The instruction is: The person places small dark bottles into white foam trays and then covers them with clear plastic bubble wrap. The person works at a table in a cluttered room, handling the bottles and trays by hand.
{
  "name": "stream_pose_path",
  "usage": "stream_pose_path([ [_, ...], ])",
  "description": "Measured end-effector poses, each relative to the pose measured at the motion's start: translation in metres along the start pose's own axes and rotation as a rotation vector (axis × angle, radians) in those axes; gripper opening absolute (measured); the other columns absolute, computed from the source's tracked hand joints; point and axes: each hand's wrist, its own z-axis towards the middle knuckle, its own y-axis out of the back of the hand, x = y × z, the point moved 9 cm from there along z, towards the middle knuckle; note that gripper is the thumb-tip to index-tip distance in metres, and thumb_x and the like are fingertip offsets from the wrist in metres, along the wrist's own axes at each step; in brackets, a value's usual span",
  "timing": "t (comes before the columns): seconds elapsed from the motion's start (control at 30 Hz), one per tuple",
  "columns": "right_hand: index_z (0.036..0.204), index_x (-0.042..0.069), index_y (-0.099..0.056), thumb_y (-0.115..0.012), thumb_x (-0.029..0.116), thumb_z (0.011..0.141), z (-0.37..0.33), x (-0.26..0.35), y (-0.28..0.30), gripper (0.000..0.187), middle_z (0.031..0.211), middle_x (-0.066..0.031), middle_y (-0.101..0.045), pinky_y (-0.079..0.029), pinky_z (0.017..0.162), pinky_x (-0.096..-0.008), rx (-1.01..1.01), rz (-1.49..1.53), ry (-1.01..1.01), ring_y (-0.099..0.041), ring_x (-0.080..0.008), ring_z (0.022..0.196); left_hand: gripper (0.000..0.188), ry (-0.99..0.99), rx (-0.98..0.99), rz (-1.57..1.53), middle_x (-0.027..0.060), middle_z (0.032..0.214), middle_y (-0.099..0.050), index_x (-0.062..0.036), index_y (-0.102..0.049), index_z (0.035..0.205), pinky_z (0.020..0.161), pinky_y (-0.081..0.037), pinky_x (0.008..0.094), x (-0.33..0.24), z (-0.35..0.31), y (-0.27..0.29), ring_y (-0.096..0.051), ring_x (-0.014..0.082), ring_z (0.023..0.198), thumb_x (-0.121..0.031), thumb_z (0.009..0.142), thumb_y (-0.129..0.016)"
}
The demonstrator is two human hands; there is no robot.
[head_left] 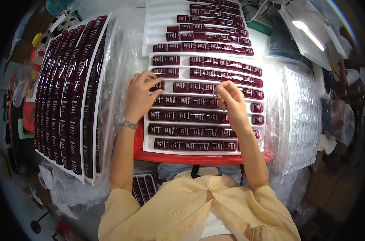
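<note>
A white ribbed tray (pixel 205 149) lies in front of me, filled with rows of small glossy dark red bottles (pixel 190 133) with pale print. At the left end of the third row, the thumb and forefinger of my left hand (pixel 139 94) stand on either side of one dark red bottle (pixel 159 85), apparently gripping it where it lies. My right hand (pixel 233 102) is over the right half of the same tray. Its thumb and forefinger are pinched together, with a small clear glint at the tips that I cannot make out. Gaps show between bottles in several rows.
Behind lies a second white tray (pixel 155 25) of dark red bottles. Stacked filled trays (pixel 71 96) stand to the left, wrapped in clear plastic (pixel 122 52). Empty clear trays (pixel 301 116) stack on the right. The red table edge (pixel 182 157) is near me; a lamp (pixel 309 35) shines at upper right.
</note>
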Motion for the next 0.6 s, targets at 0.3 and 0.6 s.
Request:
stream_pose_path([
  [0.3,0.108,-0.002,-0.052,-0.065,0.018,0.088,-0.037,0.049,-0.087,0.031,0.081,-0.0111,-0.056,-0.047,0.062,-0.0331,0.004,-0.901,0.697,-0.055,-0.0204,0.069,0.032,0.124,0.09,-0.78,0.0074,0.106,-0.06,-0.0044,-0.066,0.103,0.089,-0.045,0.0307,-0.066,-0.024,-0.016,-0.057,0.0237,0.101,0.001,0.072,-0.072],
  [0.6,0.12,-0.002,-0.051,-0.068,0.021,0.085,-0.064,0.109,-0.001,0.045,0.099,-0.0161,-0.059,-0.046,0.082,-0.039,0.025,-1.117,0.497,-0.057,-0.0301,0.095,0.031,0.069,-0.073,-0.225,0.0092,0.097,-0.054,-0.0015,-0.065,0.105,0.076,-0.048,0.0315,-0.009,-0.005,-0.003,-0.058,0.0239,0.088,-0.005,0.076,-0.072],
])
